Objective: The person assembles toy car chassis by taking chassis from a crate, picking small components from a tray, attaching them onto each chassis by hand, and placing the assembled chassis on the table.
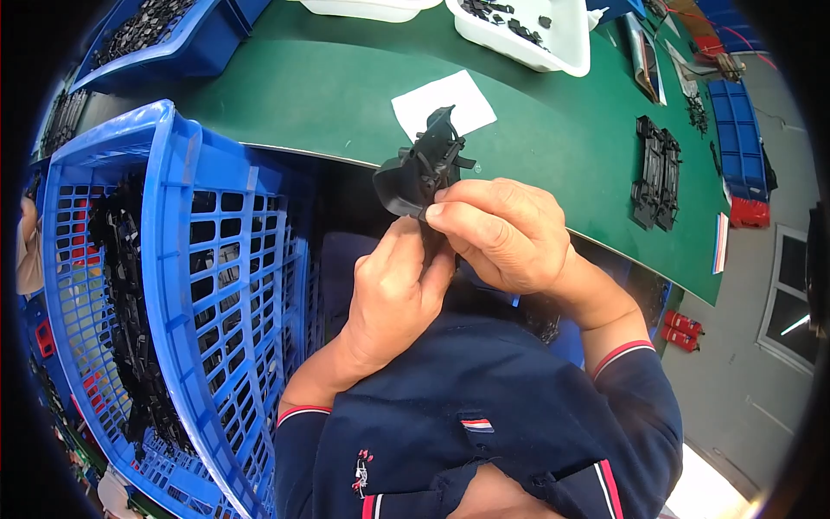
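Observation:
A black moulded plastic part [424, 169] with a curved, cup-like end and thin tabs is held up in front of my chest, over the near edge of the green table [303, 112]. My left hand [395, 281] grips its lower end from below, fingers curled round it. With thumb and index finger, my right hand [506, 229] pinches the part's right side near the middle. Whether a smaller piece sits between those fingertips cannot be made out. Behind the part, a white sheet of paper [471, 99] lies on the table.
At my left stands a blue lattice crate [160, 259] with black parts inside. A blue bin [216, 52] and a white tray [571, 52] of small black pieces sit at the back. Two long black parts [657, 173] lie at the right. Red fire extinguishers [681, 329] stand beyond the table.

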Motion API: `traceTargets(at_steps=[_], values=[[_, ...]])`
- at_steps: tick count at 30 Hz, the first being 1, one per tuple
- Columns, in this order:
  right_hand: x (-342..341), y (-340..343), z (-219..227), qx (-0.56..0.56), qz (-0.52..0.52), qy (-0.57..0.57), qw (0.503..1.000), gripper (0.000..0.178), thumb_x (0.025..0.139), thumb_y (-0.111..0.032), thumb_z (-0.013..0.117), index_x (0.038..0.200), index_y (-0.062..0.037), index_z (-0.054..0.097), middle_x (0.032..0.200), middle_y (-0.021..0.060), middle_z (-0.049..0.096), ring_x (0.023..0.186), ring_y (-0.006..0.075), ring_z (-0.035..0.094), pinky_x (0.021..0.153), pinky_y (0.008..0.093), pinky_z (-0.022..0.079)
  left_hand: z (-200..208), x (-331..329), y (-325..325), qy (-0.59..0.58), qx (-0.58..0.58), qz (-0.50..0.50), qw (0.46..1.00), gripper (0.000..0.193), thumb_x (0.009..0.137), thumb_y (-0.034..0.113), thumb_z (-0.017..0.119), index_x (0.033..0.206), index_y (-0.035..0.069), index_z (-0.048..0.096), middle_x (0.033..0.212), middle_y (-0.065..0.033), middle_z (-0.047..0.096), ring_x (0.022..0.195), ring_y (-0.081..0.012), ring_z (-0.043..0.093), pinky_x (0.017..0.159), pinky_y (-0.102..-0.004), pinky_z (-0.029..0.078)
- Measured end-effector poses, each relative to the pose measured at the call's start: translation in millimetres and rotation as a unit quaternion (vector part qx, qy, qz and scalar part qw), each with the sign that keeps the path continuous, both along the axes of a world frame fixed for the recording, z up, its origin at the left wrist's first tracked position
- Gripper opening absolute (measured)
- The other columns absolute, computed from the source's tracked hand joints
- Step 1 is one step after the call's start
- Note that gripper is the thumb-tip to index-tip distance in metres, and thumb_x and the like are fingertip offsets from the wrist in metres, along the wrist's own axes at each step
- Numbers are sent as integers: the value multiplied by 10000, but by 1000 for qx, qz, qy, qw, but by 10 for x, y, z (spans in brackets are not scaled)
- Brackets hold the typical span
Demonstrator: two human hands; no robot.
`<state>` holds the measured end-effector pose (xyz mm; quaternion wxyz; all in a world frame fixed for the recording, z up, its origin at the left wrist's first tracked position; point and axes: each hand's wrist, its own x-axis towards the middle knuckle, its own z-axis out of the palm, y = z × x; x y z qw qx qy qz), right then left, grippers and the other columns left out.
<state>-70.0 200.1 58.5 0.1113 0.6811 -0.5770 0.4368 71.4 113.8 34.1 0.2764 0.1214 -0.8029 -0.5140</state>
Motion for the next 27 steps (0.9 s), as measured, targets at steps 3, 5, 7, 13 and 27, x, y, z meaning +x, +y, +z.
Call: traceTargets(at_steps=[3,5,7,13,27], values=[[-6,2,6,4,5,2,1000,302,696,36,708,984,-13,632,875,117,628,680,223,639,556,291,527,-11,4,15,-1,-23,12,1000,209,763,-48,650,943,-28,547,805,-151,580,642,-335,620,516,-356,502],[0,-6,-3,-3,3,5,1000,300,700,33,708,985,-15,631,873,115,628,675,220,637,554,291,526,-23,10,26,3,-36,10,999,207,760,-51,647,940,-28,545,812,-155,577,642,-340,618,514,-359,502],[2,-11,-9,-10,1,9,1000,297,703,30,709,986,-18,631,871,114,628,670,218,636,551,290,524,-33,5,32,6,-38,8,999,213,758,-50,648,943,-29,545,813,-156,576,642,-343,618,514,-360,501],[-3,-19,13,-3,3,10,1000,295,703,23,715,984,-23,634,868,106,629,648,212,628,528,279,507,-2,-5,50,10,-18,4,1000,222,750,-44,655,946,-34,552,816,-153,584,650,-346,622,519,-358,507],[-14,-50,21,-6,7,-1,1000,285,691,22,728,962,-23,650,844,101,635,612,208,617,509,277,497,-16,-25,36,12,-1,12,1000,212,744,-42,665,927,-36,559,780,-142,588,638,-331,625,519,-348,506]])
